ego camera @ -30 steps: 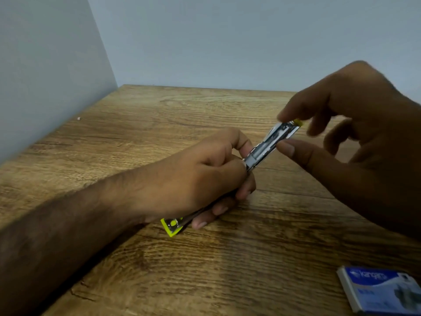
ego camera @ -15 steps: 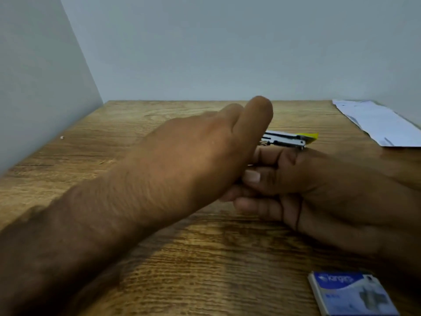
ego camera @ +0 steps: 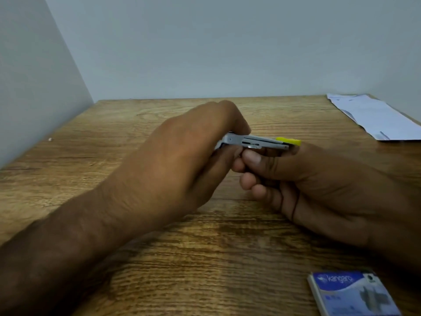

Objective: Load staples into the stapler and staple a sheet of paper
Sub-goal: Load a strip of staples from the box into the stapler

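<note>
A: Where is the stapler point(ego camera: 255, 142) at this moment?

B: It is held in the air above the worktop point(ego camera: 205, 258), between the two hands, and it lies almost level. The grey metal body shows in the middle, and the yellow tip points to the right side.

A: Which hand has the grip on it?

B: Both. The right hand point(ego camera: 319, 185) closes its grip on the stapler from below: the fingers are curled under the body and the fingertips point(ego camera: 251, 158) press against its underside. The yellow end sits just above this hand. The left hand point(ego camera: 182, 160) covers the other end of the stapler; its fingers are bent around that end, so this grip is also closed on the stapler. The part inside the left hand is hidden, so I cannot tell how the stapler looks there.

A: What lies around the grip?

B: Nearer to the person and to the right of the grip, well apart from it, a small blue box of staples point(ego camera: 350, 293) lies flat on the worktop. Farther away and to the right of the grip, a white sheet of paper point(ego camera: 373, 117) lies at the far corner of the worktop, close to the wall point(ego camera: 205, 46).
</note>
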`<state>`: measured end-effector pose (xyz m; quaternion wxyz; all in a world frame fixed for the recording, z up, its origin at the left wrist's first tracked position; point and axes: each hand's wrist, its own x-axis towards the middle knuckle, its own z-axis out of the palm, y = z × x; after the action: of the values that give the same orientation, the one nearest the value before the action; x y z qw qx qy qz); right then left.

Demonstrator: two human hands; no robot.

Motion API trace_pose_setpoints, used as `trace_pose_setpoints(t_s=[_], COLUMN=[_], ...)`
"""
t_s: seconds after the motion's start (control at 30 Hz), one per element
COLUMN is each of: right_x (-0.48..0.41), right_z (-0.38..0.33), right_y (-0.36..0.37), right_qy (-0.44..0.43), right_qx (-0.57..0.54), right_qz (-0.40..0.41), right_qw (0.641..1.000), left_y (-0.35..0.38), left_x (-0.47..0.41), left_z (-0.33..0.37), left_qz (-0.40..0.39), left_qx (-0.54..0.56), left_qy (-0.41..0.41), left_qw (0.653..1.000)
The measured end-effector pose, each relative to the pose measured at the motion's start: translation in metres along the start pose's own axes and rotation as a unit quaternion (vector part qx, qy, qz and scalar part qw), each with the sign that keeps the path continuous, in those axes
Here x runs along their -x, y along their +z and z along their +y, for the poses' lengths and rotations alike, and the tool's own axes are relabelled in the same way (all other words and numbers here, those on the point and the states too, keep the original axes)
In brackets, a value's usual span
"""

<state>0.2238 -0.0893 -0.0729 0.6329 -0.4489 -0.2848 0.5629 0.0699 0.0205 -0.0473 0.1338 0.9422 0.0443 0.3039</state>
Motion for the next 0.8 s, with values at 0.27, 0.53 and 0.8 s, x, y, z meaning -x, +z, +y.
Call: trace_pose_setpoints(t_s=[0.27,0.53,0.8], right_x=[-0.001,0.001,0.002], right_z=[0.002,0.000,-0.004], right_y=[-0.001,-0.001,-0.002], right_qy=[-0.026,-0.006,-0.030], right_qx=[0.008,-0.023,-0.023], right_qz=[-0.008,-0.020,-0.059], right_qw=[1.000,1.000,0.998], left_y=[0.001,-0.001,-0.013], left_x=[0.001,0.002,0.004], left_z=[-0.014,-0.011,-0.007], left_qz=[0.027,0.062,0.032], left_qx=[0.246,0.193,0.041], left_qy=[-0.132,-0.129,0.004], left_qw=[0.960,0.971,0.999])
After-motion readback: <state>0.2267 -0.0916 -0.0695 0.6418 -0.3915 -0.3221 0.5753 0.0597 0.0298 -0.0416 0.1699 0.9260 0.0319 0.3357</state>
